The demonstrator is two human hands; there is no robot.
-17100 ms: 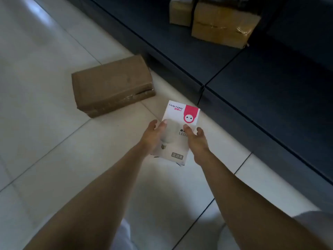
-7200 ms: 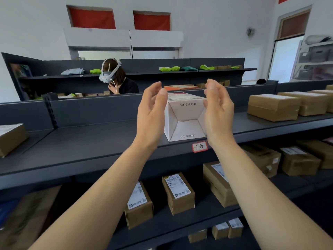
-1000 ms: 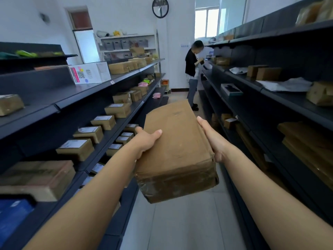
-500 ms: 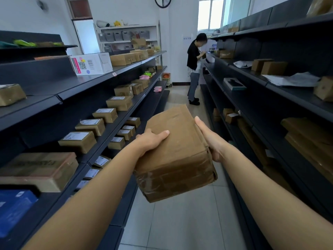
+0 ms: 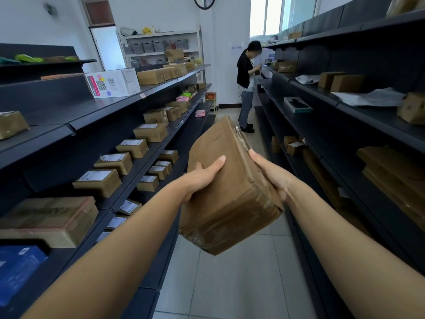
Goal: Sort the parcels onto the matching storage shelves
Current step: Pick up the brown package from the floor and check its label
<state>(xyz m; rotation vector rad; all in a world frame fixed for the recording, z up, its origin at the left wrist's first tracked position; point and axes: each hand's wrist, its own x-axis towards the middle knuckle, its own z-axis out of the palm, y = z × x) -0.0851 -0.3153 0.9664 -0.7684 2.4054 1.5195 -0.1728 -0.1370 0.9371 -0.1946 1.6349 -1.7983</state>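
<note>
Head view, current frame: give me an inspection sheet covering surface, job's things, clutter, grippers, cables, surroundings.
Surface: pale tiled aisle floor between dark shelving, left shelves and right shelves.
Job's things: brown parcel, tape-wrapped, held tilted in mid-air; no label visible.
Clutter: labelled boxes on left shelves; white box on upper left shelf; grey mailers on the right.
Grippers: left hand and right hand grip opposite sides of the parcel.
Cables: nothing seen.
Surroundings: another person at aisle end; wall clock; window.

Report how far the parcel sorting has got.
Done: many parcels already sit on the left shelves. In hand: the brown parcel, held by the left hand and right hand over the aisle floor. Left: shelving it.
</note>
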